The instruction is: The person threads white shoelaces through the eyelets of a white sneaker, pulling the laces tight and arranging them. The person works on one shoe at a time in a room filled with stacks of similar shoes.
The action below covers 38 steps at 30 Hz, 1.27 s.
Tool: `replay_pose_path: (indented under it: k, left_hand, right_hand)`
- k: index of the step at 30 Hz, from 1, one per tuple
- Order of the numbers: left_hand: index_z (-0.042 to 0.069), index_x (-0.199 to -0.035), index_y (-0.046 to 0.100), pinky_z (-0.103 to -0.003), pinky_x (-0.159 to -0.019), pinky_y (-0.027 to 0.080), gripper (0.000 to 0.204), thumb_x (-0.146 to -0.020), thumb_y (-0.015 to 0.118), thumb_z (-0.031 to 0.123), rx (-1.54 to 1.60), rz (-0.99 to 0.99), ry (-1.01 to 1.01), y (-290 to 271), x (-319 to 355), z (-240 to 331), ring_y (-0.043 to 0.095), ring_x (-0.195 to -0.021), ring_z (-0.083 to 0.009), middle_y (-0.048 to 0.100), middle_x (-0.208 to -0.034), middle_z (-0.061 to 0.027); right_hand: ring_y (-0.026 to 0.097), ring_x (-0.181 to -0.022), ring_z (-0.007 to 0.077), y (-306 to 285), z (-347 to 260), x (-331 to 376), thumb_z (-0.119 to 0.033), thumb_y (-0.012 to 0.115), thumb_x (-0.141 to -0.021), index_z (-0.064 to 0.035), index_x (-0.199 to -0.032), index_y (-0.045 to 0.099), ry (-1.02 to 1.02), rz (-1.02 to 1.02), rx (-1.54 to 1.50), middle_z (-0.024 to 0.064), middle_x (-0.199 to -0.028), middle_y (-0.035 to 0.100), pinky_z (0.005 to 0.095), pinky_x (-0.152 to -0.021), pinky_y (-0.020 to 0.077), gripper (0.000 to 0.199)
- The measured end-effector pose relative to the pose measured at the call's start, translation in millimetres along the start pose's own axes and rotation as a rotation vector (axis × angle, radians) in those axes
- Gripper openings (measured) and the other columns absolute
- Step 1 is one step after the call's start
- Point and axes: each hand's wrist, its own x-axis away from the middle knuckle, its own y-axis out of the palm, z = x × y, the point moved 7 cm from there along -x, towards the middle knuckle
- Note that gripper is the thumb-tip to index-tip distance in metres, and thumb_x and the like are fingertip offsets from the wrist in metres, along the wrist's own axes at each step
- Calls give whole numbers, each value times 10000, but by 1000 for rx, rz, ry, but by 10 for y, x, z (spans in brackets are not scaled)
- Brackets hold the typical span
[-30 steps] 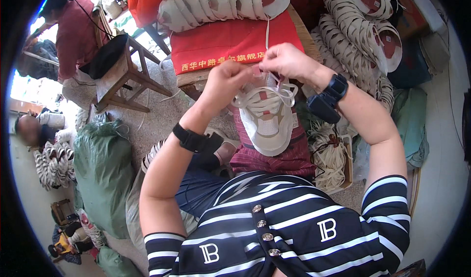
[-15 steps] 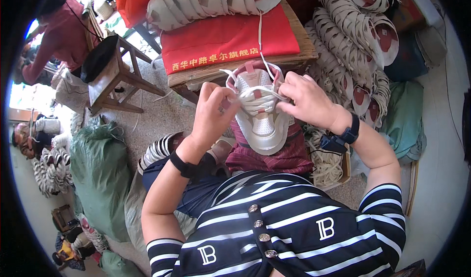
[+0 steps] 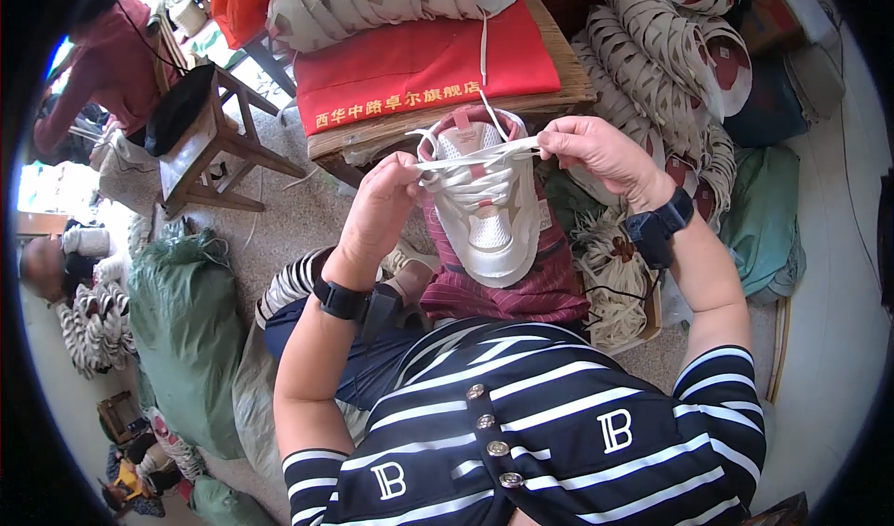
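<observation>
A white and pink shoe upper (image 3: 492, 263) lies in front of me on a maroon striped cloth (image 3: 559, 289), its toe toward me and its collar at the wooden table's edge. White lacing crosses its tongue. My left hand (image 3: 386, 195) pinches a white shoelace (image 3: 480, 159) at the shoe's left side. On the right, my right hand (image 3: 596, 151) pinches the lace beyond the shoe's edge. Between the two hands the lace runs nearly straight, just above the shoe. Another loose lace end stands up at the collar.
Nested shoe uppers (image 3: 391, 0) lie on a red cloth (image 3: 419, 70) over the wooden table (image 3: 573, 79). More stacks (image 3: 666, 56) rise at the right, above a box of laces (image 3: 619, 307). Green sacks (image 3: 182, 340) and a wooden stool (image 3: 209, 149) stand left, near a seated person (image 3: 112, 70).
Both hands have moved farther apart, with the right going outward and a little up. The lace between them is now drawn taut across the shoe.
</observation>
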Motion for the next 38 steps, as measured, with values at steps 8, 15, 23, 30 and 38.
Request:
replay_pose_path:
  k: [8,15,23,30,38]
  left_hand:
    - [83,-1013,613,-218,-707,387,103,-987,647,176,-383,140,48,-61,128,116,475,-759,-42,583,-888,54]
    - [95,-1068,643,-207,-697,407,117,-1013,640,198,-342,329,35,-268,267,-44,500,-735,-40,592,-879,55]
    - [22,-1320,552,-250,-778,459,445,-1065,590,384,-341,368,167,22,151,36,552,-884,-77,628,-1112,-25]
    - [-27,-1411,468,-332,-1089,393,585,-1049,614,408,-355,229,207,353,92,4,528,-1240,-178,577,-1344,-113]
    - [72,-1165,546,-333,-1079,434,300,-1055,626,340,-139,134,36,282,310,229,558,-1130,-139,608,-1175,-81]
  right_hand:
    - [542,-777,32,33,-12,2,-302,612,-1055,-60,-1043,714,-73,-47,110,-47,-893,658,191,-713,442,263]
    - [545,-739,49,-190,247,-206,-391,519,-1101,-45,-1145,679,11,209,-218,-53,-842,589,206,-688,479,384]
    - [642,-980,111,170,397,-503,-422,493,-1103,-65,-1071,703,-38,113,-255,47,-1067,703,302,-863,525,415]
    - [592,-1148,114,447,-57,-298,-323,504,-1092,-45,-1397,631,9,-91,-309,42,-1289,664,305,-995,482,431]
    - [684,-1118,253,255,253,-242,-344,571,-1069,98,-1398,470,377,-788,-1536,166,-1335,633,311,-1016,554,560]
